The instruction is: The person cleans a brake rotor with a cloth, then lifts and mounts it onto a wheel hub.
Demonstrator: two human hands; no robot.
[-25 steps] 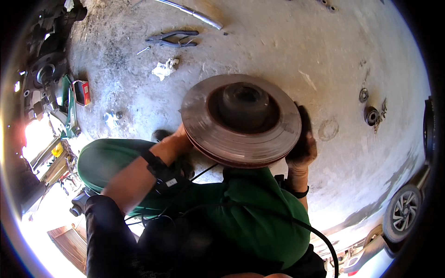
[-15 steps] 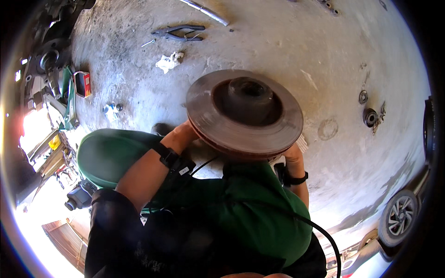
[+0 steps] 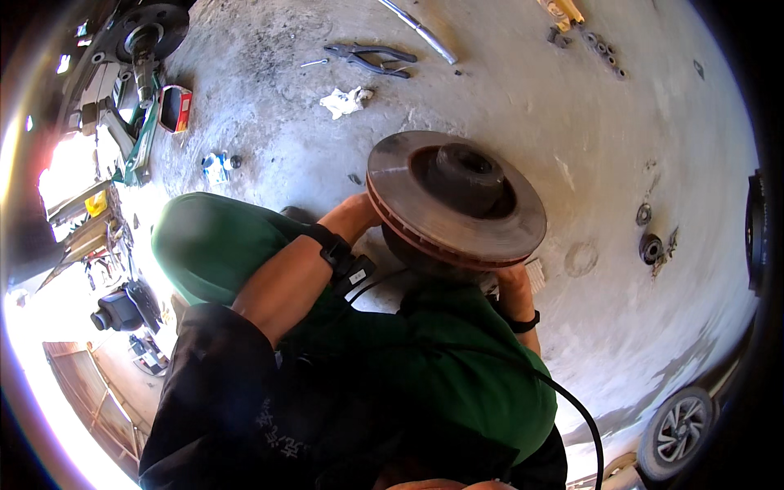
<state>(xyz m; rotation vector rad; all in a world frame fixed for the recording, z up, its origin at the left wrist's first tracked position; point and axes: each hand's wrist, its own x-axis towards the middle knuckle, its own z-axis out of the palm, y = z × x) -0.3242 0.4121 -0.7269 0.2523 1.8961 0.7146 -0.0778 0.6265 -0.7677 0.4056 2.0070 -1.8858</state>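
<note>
Between both my hands is a worn, rusty vented brake disc with a raised central hub, held over the floor in front of my knees. It tilts, so its slotted outer edge shows on the near side. My left hand grips it at the left rim, fingers hidden beneath. My right hand holds it from below at the near right edge, its fingertips also out of sight. A pale ribbed piece shows beside the right hand; its kind is unclear.
On the concrete floor ahead lie pliers, a metal bar and a crumpled white rag. A red box stands at the left. Bearing-like rings lie at the right. A black cable crosses my right leg.
The view has turned, so the floor items sit differently. The brake disc looks smaller and more of its slotted edge shows. Both hands keep hold of it.
</note>
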